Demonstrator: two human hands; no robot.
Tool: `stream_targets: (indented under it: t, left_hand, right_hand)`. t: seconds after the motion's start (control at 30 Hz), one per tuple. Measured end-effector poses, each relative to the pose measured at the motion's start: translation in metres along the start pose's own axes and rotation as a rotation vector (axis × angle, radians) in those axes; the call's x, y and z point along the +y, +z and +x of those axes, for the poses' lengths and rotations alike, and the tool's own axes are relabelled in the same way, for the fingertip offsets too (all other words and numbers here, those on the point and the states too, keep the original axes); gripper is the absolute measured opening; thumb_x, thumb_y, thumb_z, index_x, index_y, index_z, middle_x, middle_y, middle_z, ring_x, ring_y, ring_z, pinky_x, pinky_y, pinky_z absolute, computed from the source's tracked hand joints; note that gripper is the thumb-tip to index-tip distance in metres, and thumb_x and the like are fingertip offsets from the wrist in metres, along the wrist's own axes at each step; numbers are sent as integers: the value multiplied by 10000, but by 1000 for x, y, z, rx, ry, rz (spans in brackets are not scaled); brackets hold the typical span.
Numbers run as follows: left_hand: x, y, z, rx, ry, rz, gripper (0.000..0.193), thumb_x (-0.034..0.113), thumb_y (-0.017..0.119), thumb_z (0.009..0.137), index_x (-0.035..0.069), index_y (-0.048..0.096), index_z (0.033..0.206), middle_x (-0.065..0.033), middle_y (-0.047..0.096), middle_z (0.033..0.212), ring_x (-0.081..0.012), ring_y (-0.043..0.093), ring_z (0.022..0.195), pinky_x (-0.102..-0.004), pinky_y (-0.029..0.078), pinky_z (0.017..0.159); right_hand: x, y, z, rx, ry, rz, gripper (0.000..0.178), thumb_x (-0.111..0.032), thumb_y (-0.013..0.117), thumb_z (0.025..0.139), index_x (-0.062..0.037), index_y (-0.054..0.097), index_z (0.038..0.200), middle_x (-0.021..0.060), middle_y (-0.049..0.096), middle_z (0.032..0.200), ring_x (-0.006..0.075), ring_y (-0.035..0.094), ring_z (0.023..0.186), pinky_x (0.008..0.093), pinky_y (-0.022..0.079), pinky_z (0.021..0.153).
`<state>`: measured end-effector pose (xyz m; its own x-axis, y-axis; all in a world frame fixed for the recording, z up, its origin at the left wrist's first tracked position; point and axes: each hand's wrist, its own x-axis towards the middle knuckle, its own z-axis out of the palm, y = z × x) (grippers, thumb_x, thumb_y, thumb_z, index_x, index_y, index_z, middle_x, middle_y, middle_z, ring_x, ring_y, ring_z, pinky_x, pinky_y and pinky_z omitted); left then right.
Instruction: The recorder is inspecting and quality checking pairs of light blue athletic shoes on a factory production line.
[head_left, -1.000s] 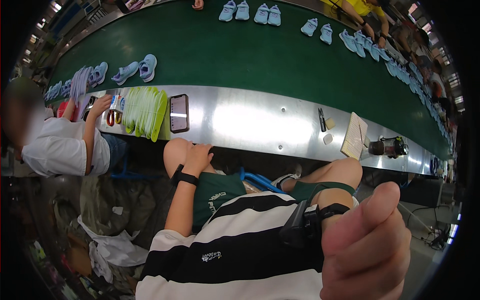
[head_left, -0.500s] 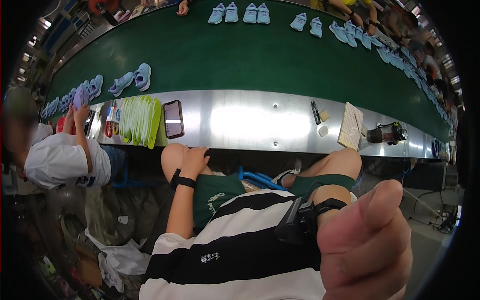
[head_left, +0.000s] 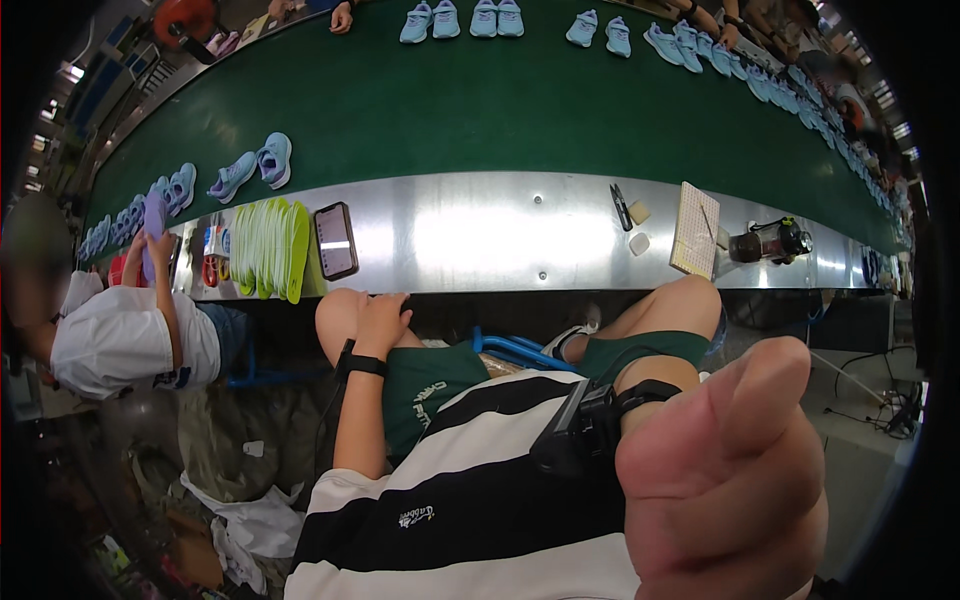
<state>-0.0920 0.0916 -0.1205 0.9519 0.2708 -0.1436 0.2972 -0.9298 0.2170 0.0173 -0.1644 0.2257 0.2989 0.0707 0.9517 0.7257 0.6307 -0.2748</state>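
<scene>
My left hand (head_left: 382, 325) lies on my left knee, its fingers stretched out and nothing in it. Close to the camera, my right hand (head_left: 725, 480) is raised and curled into a fist, with the thumb against the fingers and nothing showing in it. The metal ledge in front of my knees (head_left: 450, 235) carries a phone (head_left: 336, 241), and beside it a stack of pale lime-edged insoles (head_left: 270, 248). Farther right are thread snips (head_left: 622, 208), two small pale blocks (head_left: 639, 211), a notepad with a pen (head_left: 695, 230) and a dark bottle (head_left: 772, 241).
A green conveyor belt (head_left: 420, 110) runs beyond the ledge. Light-blue shoes (head_left: 274, 160) stand on its near left side; more shoes (head_left: 497, 18) line the far side. At left, a co-worker in white (head_left: 120, 340) holds a purple piece. Scissors with red handles (head_left: 212, 270) lie by the insoles.
The whole view has shifted slightly, so the ledge and shoes sit a little farther left. Both my hands keep their poses. The co-worker's purple piece now looks longer and more upright.
</scene>
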Motion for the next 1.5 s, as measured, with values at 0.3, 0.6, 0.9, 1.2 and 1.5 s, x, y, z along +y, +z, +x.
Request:
stream_targets:
  t: [0.3, 0.6, 0.9, 1.2, 1.5]
  left_hand:
    - [-91, -114, 97, 244, -192, -863, 336, 227, 661, 877, -9, 647, 1117, -137, 693, 924, -153, 646, 845, -278, 504, 764]
    - [-265, -142, 216, 153, -838, -23, 381, 321, 682, 793, 115, 662, 1112, -136, 643, 1154, -329, 611, 1090, -447, 512, 894]
    - [-330, -108, 274, -64, -947, 155, 381, 353, 466, 946, 184, 601, 1260, -87, 535, 1315, -299, 459, 1270, -526, 410, 937]
    - [-411, -120, 255, 145, -1012, 399, 316, 297, 499, 920, 159, 683, 1136, -89, 519, 1291, -287, 456, 1214, -459, 385, 945]
    - [-325, -157, 249, 85, -697, -27, 539, 355, 868, 607, 157, 694, 1077, -98, 608, 1227, -284, 543, 1187, -512, 347, 1034]
  right_hand:
    - [189, -34, -131, -518, 923, -404, 247, -179, 677, 850, -4, 616, 1014, 148, 621, 968, 300, 600, 899, 369, 462, 818]
    - [213, -124, -311, -1202, 1410, -1001, 1229, -640, 778, 591, -139, 150, 1521, 292, -24, 1549, 532, 14, 1405, 735, 132, 1024]
    - [238, -109, -290, -1327, 1538, -1036, 1377, -605, 853, 474, -176, 83, 1531, 302, -96, 1536, 563, -30, 1388, 730, 206, 1010]
    - [244, -112, -286, -1315, 1522, -1062, 1394, -609, 855, 454, -181, 82, 1532, 306, -105, 1534, 572, -51, 1383, 735, 174, 1015]
    - [228, -125, -306, -1293, 1508, -1060, 1408, -675, 839, 394, -218, 141, 1529, 299, -92, 1539, 600, -89, 1362, 791, 109, 967]
